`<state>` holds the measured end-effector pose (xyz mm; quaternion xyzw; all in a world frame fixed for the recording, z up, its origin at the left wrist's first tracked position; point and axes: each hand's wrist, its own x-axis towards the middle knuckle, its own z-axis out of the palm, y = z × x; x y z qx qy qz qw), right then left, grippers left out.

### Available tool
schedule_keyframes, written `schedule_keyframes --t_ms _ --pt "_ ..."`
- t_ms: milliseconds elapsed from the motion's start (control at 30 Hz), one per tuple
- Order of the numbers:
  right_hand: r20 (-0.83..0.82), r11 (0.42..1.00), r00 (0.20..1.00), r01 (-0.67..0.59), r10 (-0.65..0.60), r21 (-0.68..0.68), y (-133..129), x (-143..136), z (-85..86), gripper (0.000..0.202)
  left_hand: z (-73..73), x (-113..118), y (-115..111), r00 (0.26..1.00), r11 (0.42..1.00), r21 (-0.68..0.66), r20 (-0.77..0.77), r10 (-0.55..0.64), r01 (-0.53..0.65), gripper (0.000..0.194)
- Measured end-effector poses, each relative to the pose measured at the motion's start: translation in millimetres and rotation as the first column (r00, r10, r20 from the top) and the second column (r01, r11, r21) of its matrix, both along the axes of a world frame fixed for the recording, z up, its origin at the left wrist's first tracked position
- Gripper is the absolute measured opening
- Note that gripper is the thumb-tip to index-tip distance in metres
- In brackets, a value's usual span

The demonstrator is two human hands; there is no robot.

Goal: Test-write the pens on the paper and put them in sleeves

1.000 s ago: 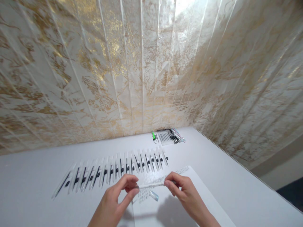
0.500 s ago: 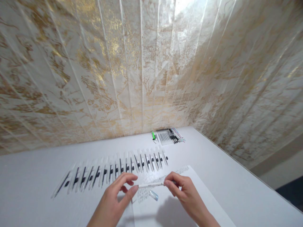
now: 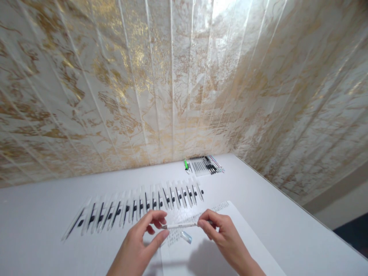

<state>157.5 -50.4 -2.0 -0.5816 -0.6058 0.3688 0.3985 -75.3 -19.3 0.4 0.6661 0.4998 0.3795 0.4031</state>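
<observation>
A slim white pen [image 3: 182, 225] lies level above the paper, its grey tip pointing left. My right hand [image 3: 214, 226] is closed on the pen's right end in a pinch. Around the tip, my left hand [image 3: 148, 232] has its thumb and fingers apart; whether the thumb touches the tip is hard to tell. Below the pen, a clear, light-blue pen cap [image 3: 186, 237] rests on a sheet of paper [image 3: 230, 234] that bears rows of handwriting.
Several clear pen barrels with dark refills and small black caps [image 3: 135, 207] form a long row beyond my hands. Farther back are a green item [image 3: 186, 165] and a group of pens and refills [image 3: 205, 165]. A gold-patterned covering [image 3: 172, 96] rises behind the white table [image 3: 258, 184].
The pen has shifted slightly left with my right hand, and its grey tip now shows between my left thumb and fingers. My left hand has opened a little around it.
</observation>
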Motion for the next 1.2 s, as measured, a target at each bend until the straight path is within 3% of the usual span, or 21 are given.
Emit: schedule_keyframes --t_ms 200,533,1000,1067,1200 --pt "0.004 1.000 1.000 0.000 -0.001 0.029 1 -1 -1.5 0.031 -1.6 -1 1 0.994 0.994 -0.053 -0.061 -0.096 0.093 0.039" --pt "0.014 0.999 1.000 0.018 -0.018 0.042 1 0 -1.8 0.031 2.6 -1 1 0.994 0.997 -0.002 -0.068 -0.083 0.083 0.024" --pt "0.016 1.000 1.000 0.022 -0.022 0.014 -2 0 0.0 0.032 3.7 -3 0 0.995 0.996 -0.002 -0.039 -0.094 0.094 0.021" --pt "-0.049 0.999 0.998 0.028 -0.028 0.017 -1 0 0.0 0.034 3.0 -2 -1 0.996 0.996 -0.004 -0.032 -0.084 0.084 0.021" --pt "-0.389 1.000 0.921 0.024 -0.019 0.007 -2 -9 -4.1 0.039 0.6 8 -3 0.992 0.992 -0.020 -0.019 -0.121 0.121 0.022"
